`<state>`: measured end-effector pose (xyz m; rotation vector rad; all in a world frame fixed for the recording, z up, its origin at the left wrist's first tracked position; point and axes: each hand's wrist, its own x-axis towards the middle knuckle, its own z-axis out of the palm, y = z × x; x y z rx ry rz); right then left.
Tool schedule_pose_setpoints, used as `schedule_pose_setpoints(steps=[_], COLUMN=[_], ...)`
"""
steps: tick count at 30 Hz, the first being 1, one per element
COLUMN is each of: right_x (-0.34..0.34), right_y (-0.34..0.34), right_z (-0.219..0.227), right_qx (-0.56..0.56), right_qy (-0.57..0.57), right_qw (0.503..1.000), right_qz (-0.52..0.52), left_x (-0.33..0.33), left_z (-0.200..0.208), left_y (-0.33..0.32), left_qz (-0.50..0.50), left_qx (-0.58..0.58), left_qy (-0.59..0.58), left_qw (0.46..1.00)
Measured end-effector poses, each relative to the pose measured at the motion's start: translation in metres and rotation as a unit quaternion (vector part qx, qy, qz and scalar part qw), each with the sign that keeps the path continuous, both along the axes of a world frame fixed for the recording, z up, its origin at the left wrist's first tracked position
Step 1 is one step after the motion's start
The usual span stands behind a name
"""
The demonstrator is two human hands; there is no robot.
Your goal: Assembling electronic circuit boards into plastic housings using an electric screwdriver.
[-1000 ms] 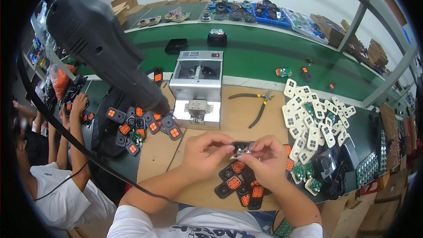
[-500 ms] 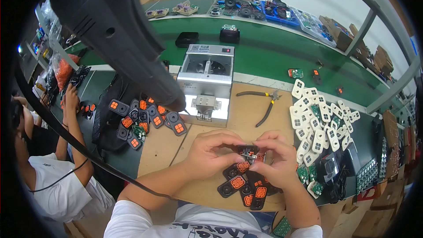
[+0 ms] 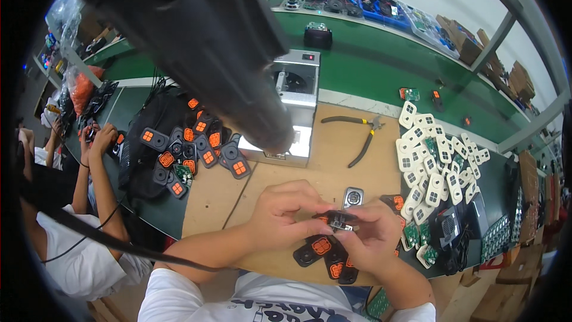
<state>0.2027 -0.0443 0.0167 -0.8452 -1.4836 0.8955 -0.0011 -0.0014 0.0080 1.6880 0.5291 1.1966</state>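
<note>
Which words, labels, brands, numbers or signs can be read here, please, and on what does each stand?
Wearer's white shirt: dark lettering, partly cut off by the lower edge; not copied here.
Silver machine: red display, too small to read.
Co-worker's white shirt: small mark, too small to read.

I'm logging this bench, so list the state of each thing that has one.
Left hand: fingers pinching the dark part
Right hand: fingers closed on the same part
Dark part: held between both hands
Pliers: lying down, handles spread
Silver machine: display lit red, partly hidden
Black-and-orange cases at left: piled, overlapping
White cases: heaped, overlapping
</note>
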Motion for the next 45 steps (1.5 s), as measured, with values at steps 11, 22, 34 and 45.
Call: schedule_pose_setpoints(steps=[11, 22, 34, 45], right_x=[-0.001, 0.007, -0.012, -0.024], right_y=[0.011, 0.022, 0.022, 0.012], right_z=[-0.006, -0.013, -0.02, -0.018], right_qx=[-0.216, -0.47, -0.506, -0.46], right_qy=[0.207, 0.375, 0.368, 0.324], right_qw=[0.95, 0.792, 0.776, 0.813], right_qz=[0.084, 0.109, 0.077, 0.147], left_x=[0.0, -0.041, -0.007, 0.009], left_z=[-0.007, 0.174, 0.092, 0.098], left_y=[-0.007, 0.068, 0.064, -0.003], left_qz=[0.155, -0.1, 0.114, -0.034], left_qx=[0.039, 0.036, -0.14, -0.159], left_qy=[-0.029, -0.092, -0.114, -0.109], left_qw=[0.987, 0.99, 0.977, 0.981])
